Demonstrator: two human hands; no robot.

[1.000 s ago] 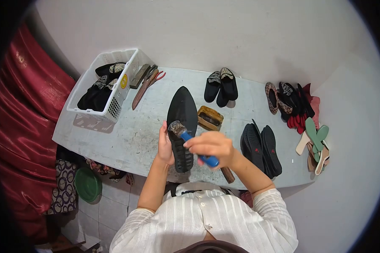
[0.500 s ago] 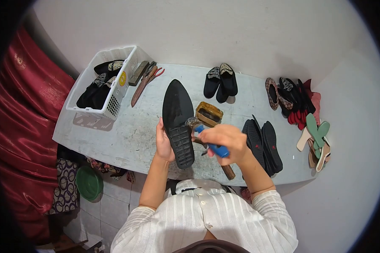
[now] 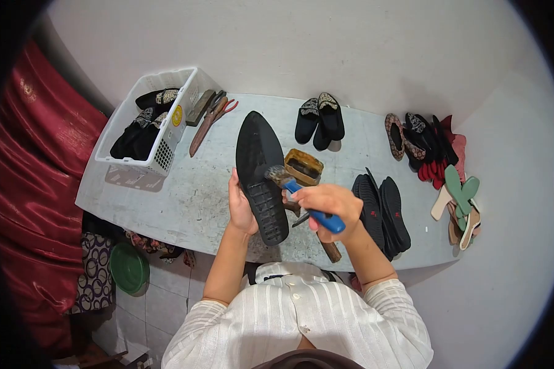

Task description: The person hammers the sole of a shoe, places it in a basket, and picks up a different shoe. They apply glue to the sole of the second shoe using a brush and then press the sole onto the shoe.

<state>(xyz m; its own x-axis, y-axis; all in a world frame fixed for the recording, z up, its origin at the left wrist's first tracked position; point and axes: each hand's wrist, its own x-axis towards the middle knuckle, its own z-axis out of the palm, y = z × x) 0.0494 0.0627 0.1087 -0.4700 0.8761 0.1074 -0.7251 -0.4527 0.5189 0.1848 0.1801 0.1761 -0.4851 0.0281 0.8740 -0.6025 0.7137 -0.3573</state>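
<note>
A black shoe sole (image 3: 260, 144), pointed at its far end and with a grid of ribs at the near end, is held up over the table. My left hand (image 3: 243, 206) grips it along its left edge, the thumb in sight and the other fingers behind it. In my right hand (image 3: 335, 206) is a blue-handled paintbrush (image 3: 289, 183), its bristles against the sole near the middle. Just behind the brush stands a yellow-brown tub (image 3: 304, 166) with dark residue inside. Partly hidden below my right hand, a hammer (image 3: 330, 249) lies on the table.
A white basket (image 3: 126, 161) of shoes stands at the left, with pliers (image 3: 218, 111) beside it. Finished-looking black shoes (image 3: 320, 120) sit at the back. More black soles (image 3: 385, 215) lie right of my hand. Shoes and green insoles (image 3: 461, 190) crowd the far right.
The brush has shifted slightly left and up along the sole, bristles now further onto its surface. The sole has tilted a little in my left hand.
</note>
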